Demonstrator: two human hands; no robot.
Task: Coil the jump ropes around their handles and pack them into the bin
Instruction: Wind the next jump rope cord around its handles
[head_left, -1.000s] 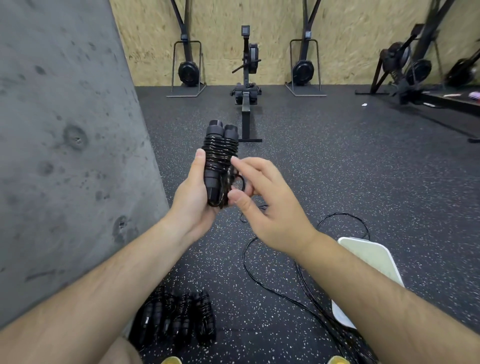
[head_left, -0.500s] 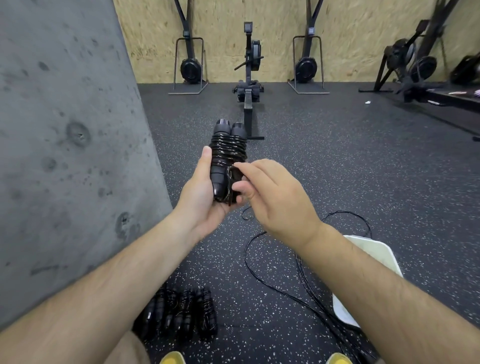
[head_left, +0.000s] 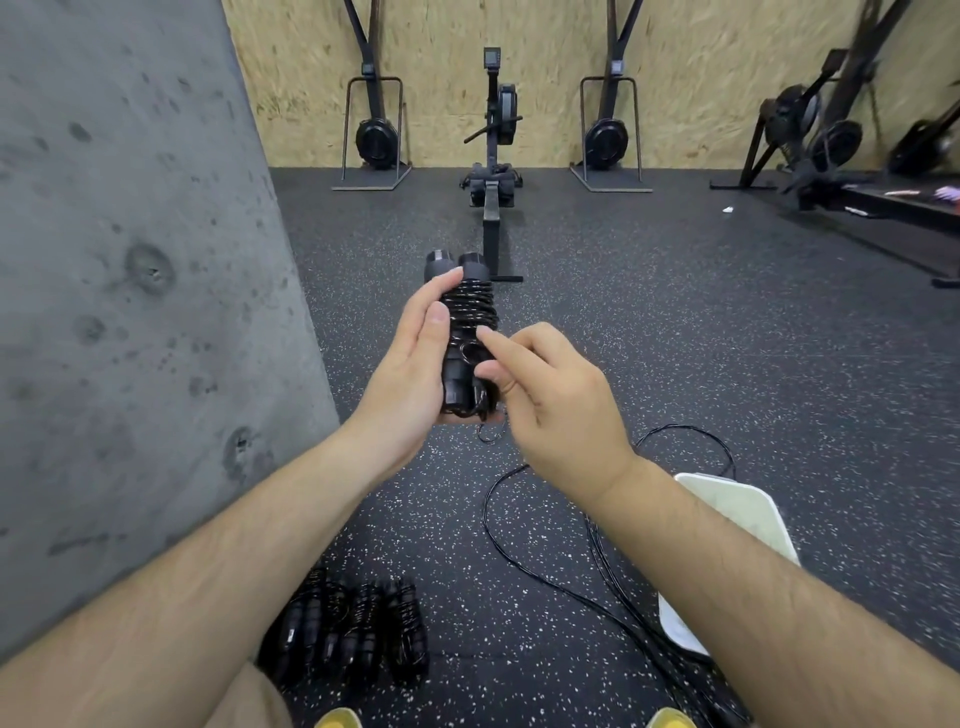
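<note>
My left hand (head_left: 410, 369) holds a black jump rope (head_left: 467, 312) upright at chest height, its cord coiled round the two handles held side by side. My right hand (head_left: 550, 400) is at the bundle's lower right. Its index finger and thumb pinch the cord's loose end against the coil, and a small loop hangs just below. Several coiled rope bundles (head_left: 353, 629) lie on the floor near my left knee. Loose black ropes (head_left: 566, 582) trail over the floor under my right forearm. The white bin (head_left: 737, 509) stands at the right, partly hidden by that forearm.
A grey concrete wall (head_left: 130, 312) fills the left side. A rowing machine (head_left: 491, 171) stands straight ahead on the speckled rubber floor, with more exercise machines (head_left: 810, 130) along the plywood wall and at the right. The yellow toes of my shoes (head_left: 337, 719) show at the bottom edge.
My right hand has moved from wrapping the cord's last turns to pinching its end against the lower coil. My left hand has shifted higher along the bundle.
</note>
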